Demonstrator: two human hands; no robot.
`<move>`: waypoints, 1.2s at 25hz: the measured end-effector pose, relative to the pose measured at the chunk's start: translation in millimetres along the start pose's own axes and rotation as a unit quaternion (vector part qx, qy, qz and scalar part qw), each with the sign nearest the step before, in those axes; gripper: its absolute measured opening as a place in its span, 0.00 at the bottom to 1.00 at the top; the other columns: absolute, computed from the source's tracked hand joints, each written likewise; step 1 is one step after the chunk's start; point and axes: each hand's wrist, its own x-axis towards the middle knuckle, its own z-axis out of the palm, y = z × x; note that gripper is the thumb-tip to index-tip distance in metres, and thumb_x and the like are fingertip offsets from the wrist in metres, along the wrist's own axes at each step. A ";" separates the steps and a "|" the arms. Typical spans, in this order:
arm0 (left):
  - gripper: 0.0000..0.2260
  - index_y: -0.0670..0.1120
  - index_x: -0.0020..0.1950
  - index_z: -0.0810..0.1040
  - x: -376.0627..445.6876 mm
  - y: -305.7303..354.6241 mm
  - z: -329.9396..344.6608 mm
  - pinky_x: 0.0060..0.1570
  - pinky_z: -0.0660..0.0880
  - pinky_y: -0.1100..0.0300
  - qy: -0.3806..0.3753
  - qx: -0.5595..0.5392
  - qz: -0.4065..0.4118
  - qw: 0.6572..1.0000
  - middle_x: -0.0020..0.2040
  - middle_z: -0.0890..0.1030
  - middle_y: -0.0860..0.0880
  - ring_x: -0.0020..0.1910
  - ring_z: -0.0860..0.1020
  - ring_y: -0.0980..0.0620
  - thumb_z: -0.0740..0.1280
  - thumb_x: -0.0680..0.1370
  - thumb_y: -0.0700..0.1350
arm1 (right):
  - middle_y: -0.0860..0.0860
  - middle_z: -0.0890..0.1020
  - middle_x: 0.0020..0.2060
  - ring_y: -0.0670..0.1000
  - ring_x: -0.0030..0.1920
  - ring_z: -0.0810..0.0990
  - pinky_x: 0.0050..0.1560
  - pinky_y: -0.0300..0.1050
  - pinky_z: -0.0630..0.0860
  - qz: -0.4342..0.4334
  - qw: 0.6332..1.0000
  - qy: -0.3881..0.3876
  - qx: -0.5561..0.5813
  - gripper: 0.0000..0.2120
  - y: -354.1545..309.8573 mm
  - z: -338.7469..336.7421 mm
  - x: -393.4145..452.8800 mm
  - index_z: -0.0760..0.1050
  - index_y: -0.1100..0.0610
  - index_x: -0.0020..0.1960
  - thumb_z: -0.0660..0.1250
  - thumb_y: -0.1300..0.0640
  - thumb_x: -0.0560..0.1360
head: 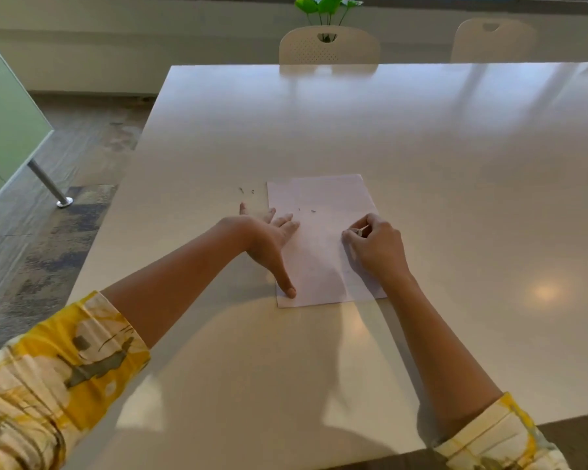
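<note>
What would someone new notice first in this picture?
A white sheet of paper lies on the big pale table, the left hand spread flat on its left edge. The right hand pinches a small pencil-like tool over it. Behind a chair at the far side, green leaves show.

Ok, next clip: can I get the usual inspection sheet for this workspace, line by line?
Surface: pale glossy table, with glare and reflections.
Job's things: white sheet of paper lying flat; thin tool, too small to tell its kind.
Clutter: small dark specks on the table left of the sheet, and a few more on the sheet.
Grippers: left hand spread flat, thumb pressing the sheet near its left edge; right hand holds the thin tool over the sheet.
Cables: nothing seen.
Surroundings: pale chairs at the far side, green plant behind them, green panel at left, patterned floor.
</note>
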 end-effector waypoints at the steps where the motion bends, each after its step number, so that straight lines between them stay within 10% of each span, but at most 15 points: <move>1: 0.65 0.53 0.80 0.34 -3.3 0.4 5.4 0.71 0.33 0.33 -0.004 -0.026 0.011 1.000 0.80 0.33 0.53 0.79 0.33 0.48 0.72 0.60 0.75 | 0.50 0.80 0.37 0.52 0.40 0.78 0.40 0.41 0.70 -0.002 1.000 0.004 -0.004 0.06 -0.7 0.8 -1.3 0.79 0.58 0.48 0.67 0.56 0.76; 25: 0.66 0.56 0.77 0.28 0.4 6.2 27.1 0.70 0.34 0.28 0.000 -0.064 -0.018 0.998 0.77 0.26 0.56 0.77 0.29 0.51 0.64 0.56 0.82 | 0.46 0.80 0.32 0.45 0.32 0.78 0.33 0.37 0.72 -0.074 0.994 -0.079 0.011 0.04 -34.7 36.0 -82.2 0.79 0.53 0.46 0.68 0.52 0.76; 30: 0.71 0.58 0.75 0.25 -1.5 6.7 23.2 0.68 0.33 0.26 -0.014 -0.084 -0.031 0.996 0.75 0.23 0.58 0.76 0.27 0.50 0.67 0.50 0.82 | 0.48 0.81 0.34 0.53 0.40 0.81 0.40 0.41 0.70 0.042 0.995 0.065 -0.057 0.05 -5.3 -15.4 -45.5 0.81 0.54 0.44 0.69 0.53 0.74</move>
